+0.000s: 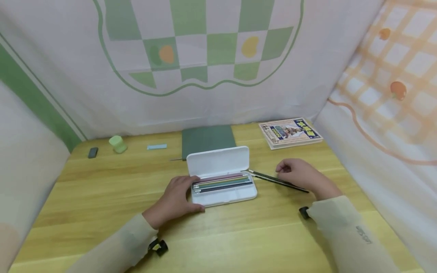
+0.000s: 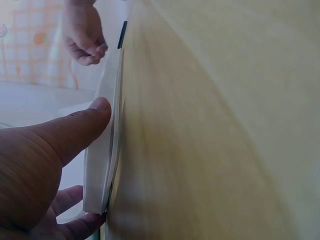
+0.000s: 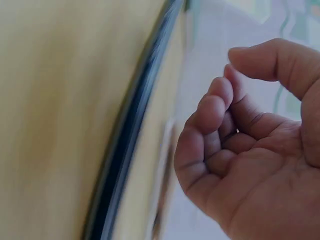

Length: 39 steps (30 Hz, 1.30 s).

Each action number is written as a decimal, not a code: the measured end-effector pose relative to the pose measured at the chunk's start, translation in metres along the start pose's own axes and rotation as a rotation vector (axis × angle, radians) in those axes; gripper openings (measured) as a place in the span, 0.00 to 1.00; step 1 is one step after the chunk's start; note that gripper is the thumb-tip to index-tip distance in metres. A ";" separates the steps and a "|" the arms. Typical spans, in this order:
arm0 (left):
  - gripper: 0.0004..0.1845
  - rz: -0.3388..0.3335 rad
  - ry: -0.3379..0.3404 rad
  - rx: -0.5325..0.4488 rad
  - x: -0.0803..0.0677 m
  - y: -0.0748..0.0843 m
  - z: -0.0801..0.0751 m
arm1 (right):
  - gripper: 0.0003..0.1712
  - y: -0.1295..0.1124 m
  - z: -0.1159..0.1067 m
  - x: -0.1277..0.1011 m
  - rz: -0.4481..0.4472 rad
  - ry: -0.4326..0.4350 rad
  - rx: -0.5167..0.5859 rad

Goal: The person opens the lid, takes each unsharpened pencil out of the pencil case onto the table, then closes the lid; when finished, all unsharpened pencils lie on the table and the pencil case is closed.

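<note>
A white pencil case lies open mid-desk, its long axis running left to right; coloured pencils lie lengthwise inside. The left hand's fingers grip its left end. Dark pencils slant from its right end toward the near right. Above them hovers the right hand, fingers loosely curled, holding nothing.

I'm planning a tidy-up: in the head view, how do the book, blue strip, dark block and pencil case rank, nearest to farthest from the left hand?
1. Pencil case: its left end held by the left hand.
2. Blue strip: beyond the hand, slightly left.
3. Dark block: far left.
4. Book: back right.
</note>
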<state>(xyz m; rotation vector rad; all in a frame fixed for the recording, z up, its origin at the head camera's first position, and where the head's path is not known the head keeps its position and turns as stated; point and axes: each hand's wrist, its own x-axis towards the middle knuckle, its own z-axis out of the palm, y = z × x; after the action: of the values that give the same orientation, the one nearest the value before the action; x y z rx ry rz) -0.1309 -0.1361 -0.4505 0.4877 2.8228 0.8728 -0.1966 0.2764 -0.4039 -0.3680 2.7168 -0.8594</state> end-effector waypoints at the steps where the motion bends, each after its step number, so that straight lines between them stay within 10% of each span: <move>1: 0.52 0.000 0.000 0.000 0.000 0.000 0.000 | 0.12 -0.008 0.002 0.002 -0.019 -0.006 0.014; 15: 0.52 -0.014 -0.009 -0.017 0.000 -0.002 0.004 | 0.08 -0.077 0.060 0.038 -0.133 -0.125 0.105; 39: 0.52 -0.001 0.011 -0.005 0.001 -0.001 0.002 | 0.10 -0.093 0.077 0.047 -0.138 -0.204 0.014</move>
<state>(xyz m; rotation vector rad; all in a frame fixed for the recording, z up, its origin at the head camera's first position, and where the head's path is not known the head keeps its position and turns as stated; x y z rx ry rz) -0.1317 -0.1360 -0.4528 0.4818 2.8296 0.8852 -0.2006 0.1476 -0.4182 -0.6111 2.5200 -0.8260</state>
